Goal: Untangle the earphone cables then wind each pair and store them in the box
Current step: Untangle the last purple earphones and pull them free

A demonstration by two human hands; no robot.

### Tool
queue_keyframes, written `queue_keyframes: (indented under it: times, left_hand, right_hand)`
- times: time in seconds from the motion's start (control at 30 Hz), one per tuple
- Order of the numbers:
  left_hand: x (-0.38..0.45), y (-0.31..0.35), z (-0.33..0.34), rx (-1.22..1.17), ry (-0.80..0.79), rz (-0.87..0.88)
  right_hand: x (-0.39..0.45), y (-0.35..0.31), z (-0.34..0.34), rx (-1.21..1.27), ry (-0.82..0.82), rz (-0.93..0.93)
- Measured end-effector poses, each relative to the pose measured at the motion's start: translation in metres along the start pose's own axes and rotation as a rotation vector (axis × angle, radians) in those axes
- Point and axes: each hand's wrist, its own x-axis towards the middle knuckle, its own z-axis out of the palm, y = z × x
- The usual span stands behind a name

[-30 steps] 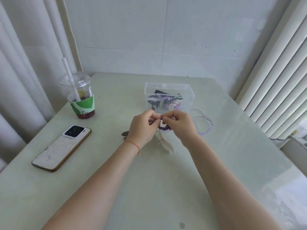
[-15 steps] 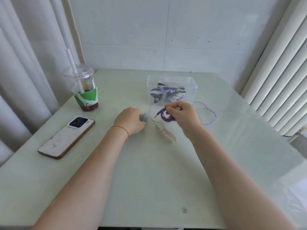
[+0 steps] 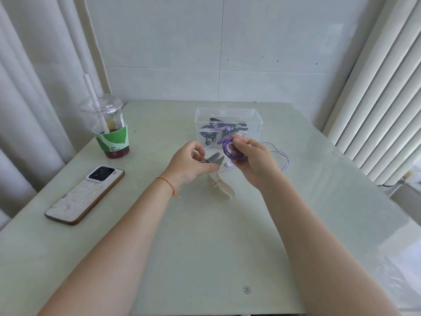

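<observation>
Purple earphone cable (image 3: 230, 151), coiled, pinched by right hand (image 3: 252, 160) fingers (image 3: 239, 142).

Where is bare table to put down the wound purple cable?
Free: the near table between the forearms, and the stretch right of the box. Crowded: around both hands, with loose cable and beige clips; phone and cup fill the left.

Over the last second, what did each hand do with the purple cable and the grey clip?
The left hand let go of the purple cable coil, reached left to the table, took hold of the grey clip and brought it back beside the coil. The right hand kept its grip on the coil. Box, phone and cup stayed put.
</observation>
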Motion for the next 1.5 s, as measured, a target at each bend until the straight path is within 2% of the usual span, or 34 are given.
queue_keyframes:
  times: [0.2, 0.37, 0.53, 0.67, 0.8, 1.03, 1.3, 1.5]
  left_hand:
    - [-0.007, 0.009, 0.013, -0.26, -0.074, 0.022]
    - [-0.007, 0.013, 0.013, -0.61, -0.117, 0.003]
    - [-0.006, 0.018, 0.008, -1.0, -0.166, -0.148]
    - [-0.006, 0.019, 0.003, -1.129, -0.182, -0.206]
    - [-0.006, 0.017, 0.004, -1.082, -0.177, -0.193]
    - [-0.002, 0.011, 0.011, -0.833, -0.136, -0.08]
    - [-0.007, 0.012, 0.01, -0.638, -0.274, -0.059]
    - [-0.007, 0.014, 0.009, -0.655, -0.252, -0.098]
  right_hand:
    - [0.0, -0.003, -0.003, -0.024, -0.019, -0.01]
    - [0.001, -0.005, -0.009, -0.037, 0.022, 0.028]
    - [0.001, -0.005, -0.006, -0.052, 0.028, 0.043]
    - [0.0, -0.005, -0.004, -0.102, 0.031, 0.04]
    - [0.0, -0.003, -0.002, -0.136, 0.038, 0.033]
    - [0.002, 0.002, -0.001, -0.178, 0.058, 0.045]
    - [0.003, 0.003, -0.002, -0.125, 0.132, 0.066]
    - [0.001, 0.005, 0.004, -0.179, 0.146, 0.042]
